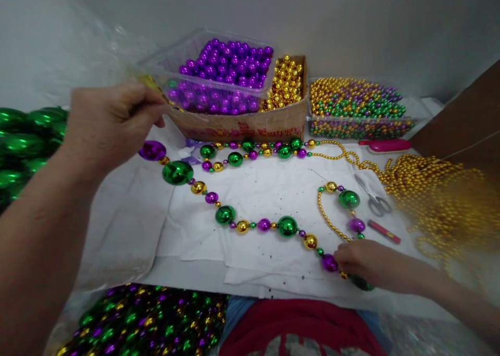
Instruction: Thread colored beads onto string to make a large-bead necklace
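On the white-covered surface (pixel 253 194), at 12 o'clock, a cardboard box (pixel 242 124) holds gold beads (pixel 287 83) and a clear tub (pixel 213 84) heaped with purple beads (pixel 234 64). A clear bin (pixel 359 119) at 2 o'clock contains smaller mixed beads (pixel 355 98), gold, green and purple. The bead strand (pixel 287 226) runs from 9 to 4 o'clock, where the right hand's (pixel 359 265) grip clasps it; at 10 o'clock the left hand's (pixel 113 109) grip is pinched together, on what I cannot tell.
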The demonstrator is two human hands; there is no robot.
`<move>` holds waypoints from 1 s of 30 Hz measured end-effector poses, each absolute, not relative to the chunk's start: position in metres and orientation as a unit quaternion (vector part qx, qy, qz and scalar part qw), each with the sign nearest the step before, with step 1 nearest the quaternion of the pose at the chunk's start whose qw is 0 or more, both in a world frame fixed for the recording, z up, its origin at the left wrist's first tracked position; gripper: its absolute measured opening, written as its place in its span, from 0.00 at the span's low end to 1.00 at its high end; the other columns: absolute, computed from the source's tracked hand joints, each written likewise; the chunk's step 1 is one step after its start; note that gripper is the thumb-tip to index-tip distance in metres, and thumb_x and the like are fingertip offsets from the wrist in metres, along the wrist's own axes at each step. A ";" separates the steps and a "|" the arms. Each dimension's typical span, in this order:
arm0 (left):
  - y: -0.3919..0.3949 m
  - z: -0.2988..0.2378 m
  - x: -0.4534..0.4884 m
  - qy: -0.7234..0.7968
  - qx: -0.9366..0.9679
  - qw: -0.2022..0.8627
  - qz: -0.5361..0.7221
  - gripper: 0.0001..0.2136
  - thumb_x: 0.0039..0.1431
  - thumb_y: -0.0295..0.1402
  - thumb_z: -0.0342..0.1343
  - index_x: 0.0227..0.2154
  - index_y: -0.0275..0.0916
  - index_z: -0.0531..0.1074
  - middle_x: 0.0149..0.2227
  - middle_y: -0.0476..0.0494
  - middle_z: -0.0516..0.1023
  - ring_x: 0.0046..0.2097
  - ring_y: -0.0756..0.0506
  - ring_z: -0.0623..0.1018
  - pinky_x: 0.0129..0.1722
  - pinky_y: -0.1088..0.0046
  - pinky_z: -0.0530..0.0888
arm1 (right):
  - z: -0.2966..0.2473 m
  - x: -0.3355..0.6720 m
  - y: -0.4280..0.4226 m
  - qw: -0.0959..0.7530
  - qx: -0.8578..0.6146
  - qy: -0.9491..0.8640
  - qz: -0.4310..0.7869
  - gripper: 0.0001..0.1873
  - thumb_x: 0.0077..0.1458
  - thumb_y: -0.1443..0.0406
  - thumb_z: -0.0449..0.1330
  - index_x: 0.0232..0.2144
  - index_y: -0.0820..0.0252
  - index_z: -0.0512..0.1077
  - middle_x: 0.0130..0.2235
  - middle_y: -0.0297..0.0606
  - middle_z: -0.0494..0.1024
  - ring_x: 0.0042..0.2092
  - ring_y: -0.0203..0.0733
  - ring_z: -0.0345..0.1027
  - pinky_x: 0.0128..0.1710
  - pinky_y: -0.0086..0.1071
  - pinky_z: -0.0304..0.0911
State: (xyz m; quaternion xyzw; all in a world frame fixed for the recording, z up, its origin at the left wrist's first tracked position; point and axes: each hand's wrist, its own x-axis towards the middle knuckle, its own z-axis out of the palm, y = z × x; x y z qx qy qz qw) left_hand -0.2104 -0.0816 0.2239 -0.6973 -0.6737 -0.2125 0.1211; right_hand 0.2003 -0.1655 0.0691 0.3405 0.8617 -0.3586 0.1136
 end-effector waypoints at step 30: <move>-0.146 0.023 -0.042 -0.406 -0.798 -0.444 0.025 0.07 0.50 0.25 0.48 0.22 0.39 0.70 0.21 0.49 0.77 0.25 0.49 0.73 0.26 0.77 0.63 | 0.190 0.151 -0.057 -0.530 0.274 0.564 -0.571 0.10 0.54 0.60 0.59 0.28 0.57 0.62 0.32 0.32 0.77 0.27 0.31 0.70 0.27 0.27 0.64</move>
